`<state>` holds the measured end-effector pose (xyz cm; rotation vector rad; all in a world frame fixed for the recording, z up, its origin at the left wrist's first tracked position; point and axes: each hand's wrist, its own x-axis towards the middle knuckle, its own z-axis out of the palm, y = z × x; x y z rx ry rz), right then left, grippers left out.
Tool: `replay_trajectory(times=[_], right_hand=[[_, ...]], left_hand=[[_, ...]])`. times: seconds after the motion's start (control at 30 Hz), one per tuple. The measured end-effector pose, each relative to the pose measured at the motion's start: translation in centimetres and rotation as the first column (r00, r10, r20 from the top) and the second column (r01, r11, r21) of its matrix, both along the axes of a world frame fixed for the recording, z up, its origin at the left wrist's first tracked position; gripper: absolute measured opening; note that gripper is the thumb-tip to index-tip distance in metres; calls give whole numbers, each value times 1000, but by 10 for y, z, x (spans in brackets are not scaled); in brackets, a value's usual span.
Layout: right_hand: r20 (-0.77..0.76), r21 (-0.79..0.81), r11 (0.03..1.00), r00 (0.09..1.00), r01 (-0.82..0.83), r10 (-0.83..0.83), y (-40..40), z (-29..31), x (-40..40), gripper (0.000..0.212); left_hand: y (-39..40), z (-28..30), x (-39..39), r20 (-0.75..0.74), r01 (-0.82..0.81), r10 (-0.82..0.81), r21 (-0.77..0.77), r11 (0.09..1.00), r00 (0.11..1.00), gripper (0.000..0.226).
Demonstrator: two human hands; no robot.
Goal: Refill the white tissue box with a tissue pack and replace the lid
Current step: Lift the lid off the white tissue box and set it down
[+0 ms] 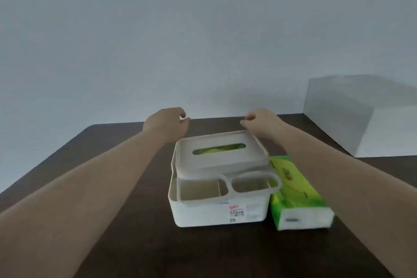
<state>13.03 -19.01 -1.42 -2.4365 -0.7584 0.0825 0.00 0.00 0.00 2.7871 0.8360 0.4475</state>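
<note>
Plain pale grey wall (203, 29) filling the upper half. Below it, dark brown wooden table (117, 221) with a rounded far-left corner. At far right on the table, against the wall, a translucent grey box (352, 117). Near table centre, white tissue box (216, 212) with open front compartments; small label (237, 210) on its front wall, red mark and dark print too blurred to read. Lid (221, 153) lying tilted over the rear section, green showing through its oval slot. Just beside the box on the right, green tissue pack (297, 194), printing illegible. Left hand (167, 124) behind the box, fingers curled inward, holding nothing. Right hand (261, 123) at the lid's far-right corner, fingers curled; contact with the lid unclear.
</note>
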Motion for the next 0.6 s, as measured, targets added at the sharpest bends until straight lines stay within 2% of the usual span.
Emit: replay_trajectory(times=[0.17, 0.23, 0.33, 0.5, 0.6], right_hand=[[-52, 32, 991, 990, 131, -129, -37, -7, -50, 44], [-79, -5, 987, 983, 163, -163, -45, -4, -65, 47], [-87, -48, 984, 980, 173, -176, -51, -4, -81, 34], [-57, -61, 973, 973, 221, -224, -47, -4, -94, 24], [-63, -9, 967, 965, 254, -254, -42, -2, -94, 25]], left_hand=[[-17, -11, -51, -3, -6, 6, -216, 976, 1000, 26], [-25, -12, -66, -8, -19, 18, -285, 958, 1000, 31], [-30, -9, -79, 0, -40, 42, -316, 948, 999, 42], [-35, -14, -81, -42, -26, 10, -424, 905, 999, 18], [-32, -14, -80, 32, -47, 67, -433, 900, 997, 21]])
